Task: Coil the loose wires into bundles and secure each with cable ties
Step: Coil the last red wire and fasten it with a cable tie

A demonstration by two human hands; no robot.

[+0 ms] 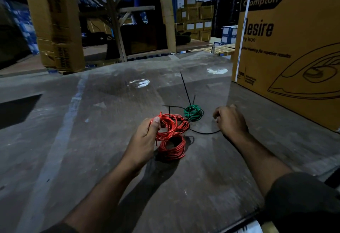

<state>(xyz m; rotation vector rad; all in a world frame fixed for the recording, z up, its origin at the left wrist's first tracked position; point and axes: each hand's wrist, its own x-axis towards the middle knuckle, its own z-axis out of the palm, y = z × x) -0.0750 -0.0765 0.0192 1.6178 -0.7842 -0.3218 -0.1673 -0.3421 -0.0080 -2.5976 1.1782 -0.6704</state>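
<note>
My left hand point(145, 137) grips a coil of red wire point(168, 126) just above the table. A second red coil point(173, 148) lies right below it, and part of another red loop point(182, 122) shows behind. A small green coil point(193, 113) rests a little farther back, with black cable tie tails point(185, 89) sticking up from it. My right hand point(230, 120) is closed on the end of a black cable tie point(204, 132) that curves across the table toward the red coils.
A dusty grey table point(92, 131) carries everything. A big cardboard carton point(287, 48) stands at the right edge, close to my right hand. A tall carton point(58, 30) stands at the back left. Shelving and stacked boxes fill the background.
</note>
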